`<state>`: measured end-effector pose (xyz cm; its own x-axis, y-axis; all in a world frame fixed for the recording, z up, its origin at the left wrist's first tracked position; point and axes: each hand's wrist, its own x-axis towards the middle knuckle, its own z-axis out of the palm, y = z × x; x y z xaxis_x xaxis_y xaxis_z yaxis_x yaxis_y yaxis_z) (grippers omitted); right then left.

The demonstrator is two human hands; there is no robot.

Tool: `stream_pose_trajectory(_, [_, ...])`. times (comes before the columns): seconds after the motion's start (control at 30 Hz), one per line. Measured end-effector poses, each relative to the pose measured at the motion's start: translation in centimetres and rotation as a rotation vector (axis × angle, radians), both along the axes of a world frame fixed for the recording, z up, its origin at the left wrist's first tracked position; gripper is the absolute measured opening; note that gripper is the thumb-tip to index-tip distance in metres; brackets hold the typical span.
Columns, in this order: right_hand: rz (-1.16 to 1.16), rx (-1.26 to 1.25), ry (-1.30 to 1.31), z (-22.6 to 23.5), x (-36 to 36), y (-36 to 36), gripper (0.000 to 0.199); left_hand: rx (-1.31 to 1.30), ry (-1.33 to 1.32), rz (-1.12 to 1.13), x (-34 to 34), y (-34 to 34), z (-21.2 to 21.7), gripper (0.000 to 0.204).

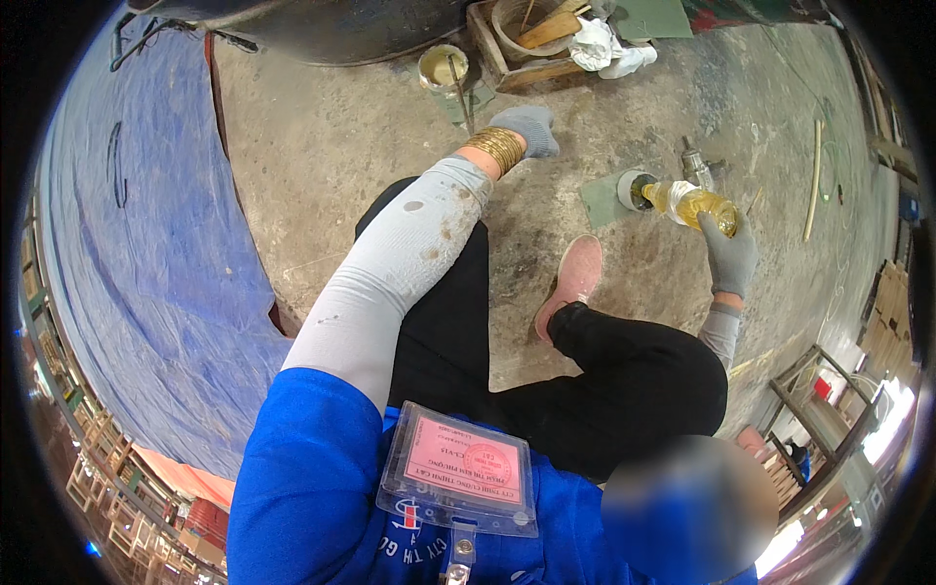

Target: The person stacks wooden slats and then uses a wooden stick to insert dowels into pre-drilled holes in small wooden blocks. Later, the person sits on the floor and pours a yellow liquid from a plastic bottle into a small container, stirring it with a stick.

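My right hand [729,255], in a grey glove, grips a clear plastic bottle of yellow liquid [690,204]. The bottle is tipped almost flat, with its mouth at a small round can [634,190] that stands on a green mat [606,202] on the concrete floor. My left hand [526,129], also gloved in grey and with gold bangles at the wrist, reaches out over the floor. It is nearest a thin stick [462,96] leaning out of a tin of pale paint [443,67]. Whether the left hand holds anything is hidden.
A wooden crate [514,60] holding a bucket and white rags sits at the far edge. A blue tarp [146,253] covers the left side. A metal tool [696,166] lies beside the can. My pink shoe [573,278] rests on the floor. Wooden frames [819,400] stand at right.
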<state>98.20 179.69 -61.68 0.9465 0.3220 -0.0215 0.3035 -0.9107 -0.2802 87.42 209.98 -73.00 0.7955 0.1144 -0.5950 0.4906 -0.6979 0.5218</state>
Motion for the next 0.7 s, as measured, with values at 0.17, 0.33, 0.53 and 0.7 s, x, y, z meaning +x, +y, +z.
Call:
stream_pose_trajectory(0.17, [0.025,0.027,-0.029,-0.3,0.0,0.1,0.056,-0.003,0.018,-0.022,0.2,0.0,-0.1,0.051])
stream_pose_trajectory(0.33, [0.003,-0.054,-0.008,-1.0,1.0,-1.2,0.063,-0.014,-0.005,-0.028,0.6,-0.6,-0.2,0.055])
stream_pose_trajectory(0.53, [-0.045,-0.131,-0.022,-1.7,1.3,-1.8,0.069,0.014,-0.083,-0.046,0.9,-1.3,-0.4,0.056])
stream_pose_trajectory(0.7, [-0.051,-0.099,-0.025,-1.3,1.1,-1.6,0.069,-0.068,-0.418,-0.008,1.6,-4.1,0.4,0.062])
